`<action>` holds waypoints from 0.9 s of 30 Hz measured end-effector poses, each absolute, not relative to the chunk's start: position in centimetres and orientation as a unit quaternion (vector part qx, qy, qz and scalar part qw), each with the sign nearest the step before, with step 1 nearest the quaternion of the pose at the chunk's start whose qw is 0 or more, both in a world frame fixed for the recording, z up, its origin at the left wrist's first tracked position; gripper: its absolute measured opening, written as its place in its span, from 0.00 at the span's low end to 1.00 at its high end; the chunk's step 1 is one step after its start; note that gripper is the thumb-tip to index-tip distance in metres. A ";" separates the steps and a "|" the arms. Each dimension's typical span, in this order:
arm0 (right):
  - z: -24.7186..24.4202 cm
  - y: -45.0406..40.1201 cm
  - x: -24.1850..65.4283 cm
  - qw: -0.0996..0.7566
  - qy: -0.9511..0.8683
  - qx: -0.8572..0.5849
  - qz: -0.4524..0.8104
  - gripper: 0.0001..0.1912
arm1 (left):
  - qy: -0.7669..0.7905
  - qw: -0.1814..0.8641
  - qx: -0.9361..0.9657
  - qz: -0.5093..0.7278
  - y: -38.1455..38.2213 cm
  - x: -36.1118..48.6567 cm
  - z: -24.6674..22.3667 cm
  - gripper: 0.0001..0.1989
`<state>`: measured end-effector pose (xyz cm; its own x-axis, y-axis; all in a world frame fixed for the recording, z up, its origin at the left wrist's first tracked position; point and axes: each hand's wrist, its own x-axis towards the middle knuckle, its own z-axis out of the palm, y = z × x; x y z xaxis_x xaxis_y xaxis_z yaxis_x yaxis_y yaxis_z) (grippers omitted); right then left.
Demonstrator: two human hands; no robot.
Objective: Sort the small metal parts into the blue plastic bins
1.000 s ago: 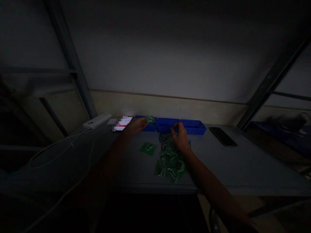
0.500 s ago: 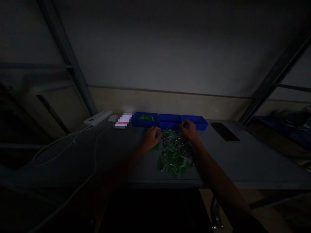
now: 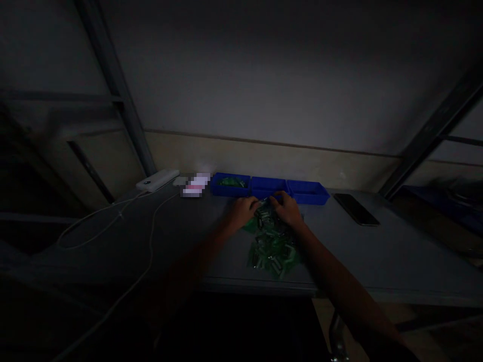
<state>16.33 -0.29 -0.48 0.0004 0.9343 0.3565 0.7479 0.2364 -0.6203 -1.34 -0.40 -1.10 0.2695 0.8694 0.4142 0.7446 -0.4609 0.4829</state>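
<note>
A heap of small green-tinted clear packets point(image 3: 269, 256) lies on the grey table, with shiny metal pieces showing in and among them. At the heap's far edge, my left hand point(image 3: 242, 211) has its fingers curled, thumb and forefinger close together; what they grip is too dark to name. Just across from it, my right hand point(image 3: 289, 210) is bent over the heap with its fingertips pinched, and their contents cannot be made out either. Behind the hands stand three blue bins: a left bin point(image 3: 214, 191) with green packets inside, a middle bin point(image 3: 266, 186) and a right bin point(image 3: 309, 199).
A dark phone point(image 3: 356, 209) lies on the right of the table point(image 3: 181, 241). At the left are a white power bank point(image 3: 157, 180), a blurred lit screen point(image 3: 196, 185) and a white cable point(image 3: 151, 236) running over the front edge. Metal posts point(image 3: 130, 120) flank the wall.
My right hand has come down and left from the bins to the heap's far edge. My left hand has shifted slightly toward it, so the two are closer. The view has turned slightly.
</note>
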 end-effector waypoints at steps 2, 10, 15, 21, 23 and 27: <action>-0.3 -0.4 16.3 0.379 -0.700 -0.591 0.129 0.13 | 0.527 0.096 0.766 0.355 -0.6 -2.0 -0.8 0.13; -1.2 -0.1 16.4 0.363 -0.750 -0.543 0.100 0.17 | 0.551 0.164 0.703 0.420 -0.1 -2.8 -1.2 0.12; -0.9 -0.5 16.3 0.325 -0.788 -0.514 0.102 0.13 | 0.544 0.216 0.667 0.461 0.0 -2.6 -1.3 0.08; -0.1 -0.8 15.2 0.451 -0.708 -0.489 0.236 0.15 | 0.452 0.379 0.625 0.512 -0.7 -1.8 -0.4 0.06; 0.1 -0.8 15.1 0.490 -0.671 -0.466 0.303 0.14 | 0.426 0.390 0.639 0.508 -0.9 -1.7 -0.2 0.06; 0.3 -0.9 14.9 0.538 -0.577 -0.477 0.387 0.16 | 0.420 0.360 0.675 0.488 -0.8 -1.9 -0.5 0.03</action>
<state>14.91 -0.86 0.26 0.0341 0.9670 0.2527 0.1347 0.2461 -0.9599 -1.90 -0.84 -0.45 0.1715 0.9185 0.3563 0.2162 -0.3879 0.8960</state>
